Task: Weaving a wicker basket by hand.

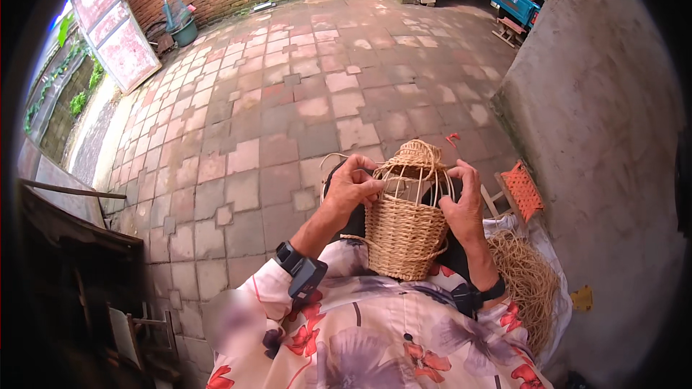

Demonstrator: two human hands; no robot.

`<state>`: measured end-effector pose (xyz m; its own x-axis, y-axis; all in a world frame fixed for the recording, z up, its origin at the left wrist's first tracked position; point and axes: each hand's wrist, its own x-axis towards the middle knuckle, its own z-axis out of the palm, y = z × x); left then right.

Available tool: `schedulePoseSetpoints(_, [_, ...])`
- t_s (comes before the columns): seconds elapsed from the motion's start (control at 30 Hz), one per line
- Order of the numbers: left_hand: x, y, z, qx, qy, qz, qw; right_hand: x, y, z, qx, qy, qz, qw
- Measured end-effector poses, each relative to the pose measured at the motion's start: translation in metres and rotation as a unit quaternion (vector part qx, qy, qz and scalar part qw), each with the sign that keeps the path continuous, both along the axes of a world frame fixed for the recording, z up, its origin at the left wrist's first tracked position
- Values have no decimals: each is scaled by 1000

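A straw-coloured woven basket (406,238) rests upright in my lap. Its lower body is tightly woven, and bare upright rods show above that. A smaller woven top (418,155) sits over the rods. At the basket's upper left, my left hand (352,189) is closed, thumb and fingers pinching by the rods and the edge of the top. My right hand (465,202) grips the right side, fingers bent at the rods and thumb against the woven body. A loose strand (333,156) curls out left of my left hand.
A heap of tan cord (526,281) lies in a white sack on my right, beside a small seat with orange webbing (522,189). The grey wall (598,115) rises close on that side. Paving (274,115) stretches ahead; dark wooden furniture (72,266) stands at left.
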<state>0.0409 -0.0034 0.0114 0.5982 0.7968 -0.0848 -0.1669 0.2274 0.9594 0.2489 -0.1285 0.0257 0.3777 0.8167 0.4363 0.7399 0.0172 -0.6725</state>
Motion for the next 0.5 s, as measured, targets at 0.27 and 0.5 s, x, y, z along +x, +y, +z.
schedulePoseSetpoints(0.27, [3,-4,-18,395,351,171,832,13,4,-24,-17,101,0,995])
schedulePoseSetpoints(0.5, [-148,90,-158,-51,313,213,924,24,-4,-26,-25,94,-28,995])
